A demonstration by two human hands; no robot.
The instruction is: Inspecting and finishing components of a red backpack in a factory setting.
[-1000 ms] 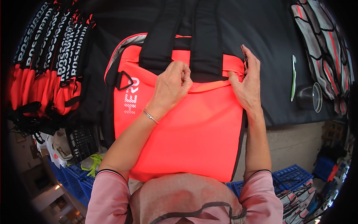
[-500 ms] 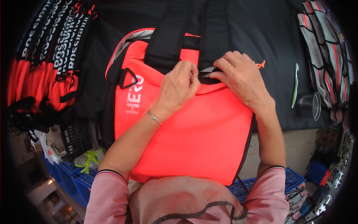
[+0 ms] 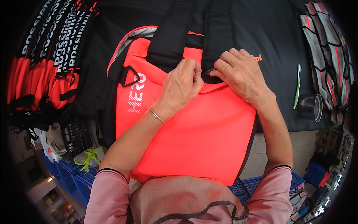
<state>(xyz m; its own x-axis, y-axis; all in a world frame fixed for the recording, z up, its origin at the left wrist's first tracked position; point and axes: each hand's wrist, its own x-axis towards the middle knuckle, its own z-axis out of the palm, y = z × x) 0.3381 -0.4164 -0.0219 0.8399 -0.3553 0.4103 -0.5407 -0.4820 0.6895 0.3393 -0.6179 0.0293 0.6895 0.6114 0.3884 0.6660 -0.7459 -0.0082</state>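
Note:
A bright coral-orange backpack [image 3: 194,138] with two black padded shoulder straps [image 3: 169,37] lies on a dark table, its lower part hanging over the front edge toward me. My left hand [image 3: 181,85] is closed in a fist, pinching the bag's fabric edge at the base of the straps. Close beside it, my right hand [image 3: 242,76] presses on that edge, its fingers curled on the black strap base [image 3: 210,72]. The two hands nearly touch. A thin bracelet sits on my left wrist.
A stack of orange and black bags [image 3: 44,59] lies at the left. On the right stand a metal cup [image 3: 311,107] and a green toothbrush [image 3: 297,86], with striped fabric pieces [image 3: 328,56] beyond. Blue plastic crates [image 3: 80,175] sit below the table.
My right hand has slid left from the bag's right corner to the middle, meeting my left hand at the strap base. The left hand has stayed in place.

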